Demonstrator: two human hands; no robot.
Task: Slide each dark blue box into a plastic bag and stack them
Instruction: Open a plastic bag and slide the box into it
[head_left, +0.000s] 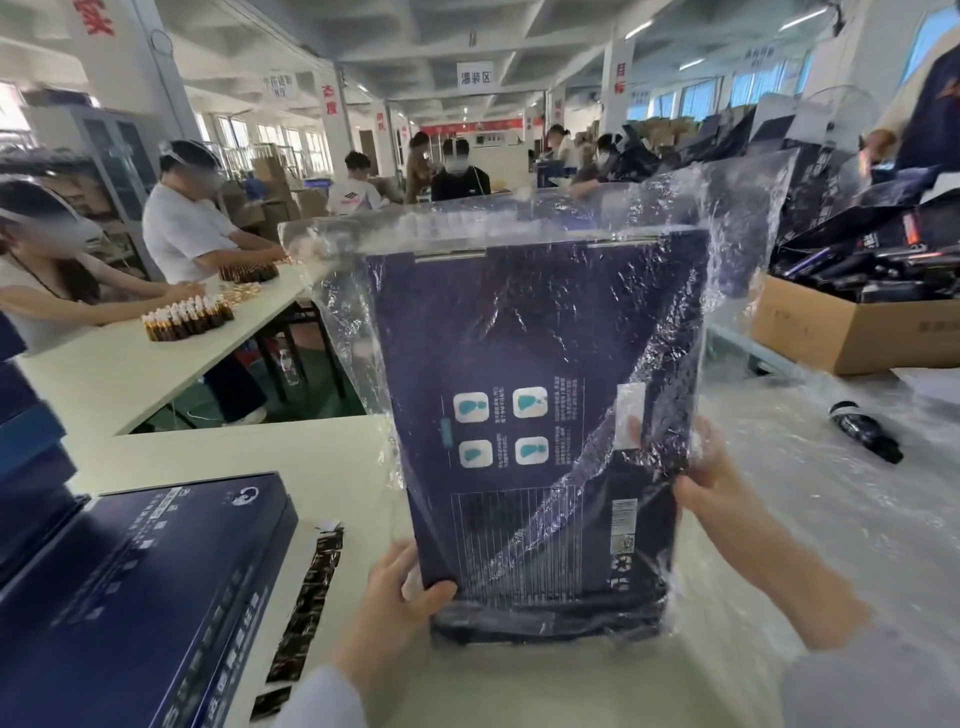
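Two hands steady the upright dark blue box (519, 338) on the table (208, 452), left hand (400, 592) gripping its corner, right hand (701, 478) pinching the plastic bag (343, 291) around it; bagging looks done, so it needs laying flat to stack.

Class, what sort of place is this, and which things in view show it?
Probably a factory packing hall: workers sort bottles at a table, a carton holds dark goods, and the left hand and right hand hold a box in a bag.
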